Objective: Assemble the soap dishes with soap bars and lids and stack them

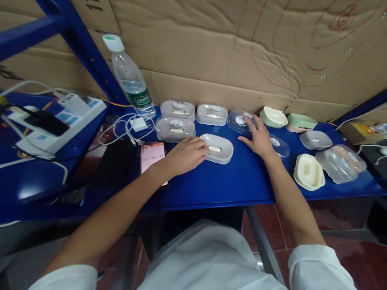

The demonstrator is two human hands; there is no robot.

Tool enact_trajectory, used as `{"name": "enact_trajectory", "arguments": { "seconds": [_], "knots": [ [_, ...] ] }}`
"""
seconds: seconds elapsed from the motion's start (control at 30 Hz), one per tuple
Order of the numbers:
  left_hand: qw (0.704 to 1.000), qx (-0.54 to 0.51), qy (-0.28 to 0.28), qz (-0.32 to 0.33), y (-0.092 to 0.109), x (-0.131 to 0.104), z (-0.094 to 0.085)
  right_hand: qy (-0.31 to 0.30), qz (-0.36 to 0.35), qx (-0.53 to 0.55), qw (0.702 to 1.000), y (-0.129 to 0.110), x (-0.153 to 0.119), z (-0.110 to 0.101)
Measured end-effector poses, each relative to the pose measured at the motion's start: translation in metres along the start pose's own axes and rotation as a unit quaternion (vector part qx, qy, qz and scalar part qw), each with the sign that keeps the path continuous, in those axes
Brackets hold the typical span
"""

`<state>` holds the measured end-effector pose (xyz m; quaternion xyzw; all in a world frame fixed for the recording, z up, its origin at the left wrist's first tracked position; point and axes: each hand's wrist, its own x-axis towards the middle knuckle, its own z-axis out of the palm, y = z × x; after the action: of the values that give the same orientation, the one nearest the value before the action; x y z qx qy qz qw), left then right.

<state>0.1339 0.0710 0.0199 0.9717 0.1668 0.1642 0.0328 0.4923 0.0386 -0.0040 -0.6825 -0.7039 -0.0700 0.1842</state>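
Observation:
My left hand (pixel 190 154) rests at the left end of a grey oval tray (pixel 224 154) that has a cream strip in its middle; its fingers are pressed together on the tray's rim. My right hand (pixel 257 136) is spread, its fingertips over the right edge of a clear lid (pixel 238 121) with a round label. Behind my left hand are grey boxes with clear lids, one at the back left (pixel 178 110), one in front of it (pixel 175 130) and one to the right (pixel 212 114). Another clear lid (pixel 280 147) lies just right of my right hand.
A phone (pixel 152 153) lies beside my left forearm. A water bottle (pixel 133 80), white cables (pixel 124 124) and a power strip (pixel 64 126) are on the left. Cream (pixel 309 172), green (pixel 274 117) and grey (pixel 316 140) pieces lie on the right of the blue table (pixel 223 190).

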Motion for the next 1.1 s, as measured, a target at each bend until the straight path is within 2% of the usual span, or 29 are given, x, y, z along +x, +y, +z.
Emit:
{"name": "enact_trajectory", "arguments": {
  "seconds": [0.1,0.3,0.43,0.6,0.83,1.1],
  "knots": [
    [1.0,-0.008,0.002,-0.007,-0.001,0.0,0.0,-0.004,0.005,0.002,1.0,-0.003,0.005,0.0],
    [0.994,-0.067,0.026,-0.082,0.001,0.0,-0.001,0.057,-0.016,0.086,0.995,-0.021,-0.007,-0.02],
    [0.99,-0.077,0.038,-0.114,0.0,0.0,0.002,0.01,-0.103,0.137,0.985,-0.051,-0.018,-0.029],
    [0.988,-0.05,0.078,-0.127,-0.003,0.002,0.005,-0.054,-0.185,0.137,0.972,-0.083,-0.022,-0.018],
    [0.988,0.025,0.058,-0.139,0.0,0.003,-0.002,-0.042,-0.258,0.102,0.96,-0.084,-0.023,-0.005],
    [0.986,0.041,0.055,-0.149,0.0,0.004,-0.002,-0.035,-0.244,0.074,0.966,-0.083,-0.02,0.002]
  ]
}}
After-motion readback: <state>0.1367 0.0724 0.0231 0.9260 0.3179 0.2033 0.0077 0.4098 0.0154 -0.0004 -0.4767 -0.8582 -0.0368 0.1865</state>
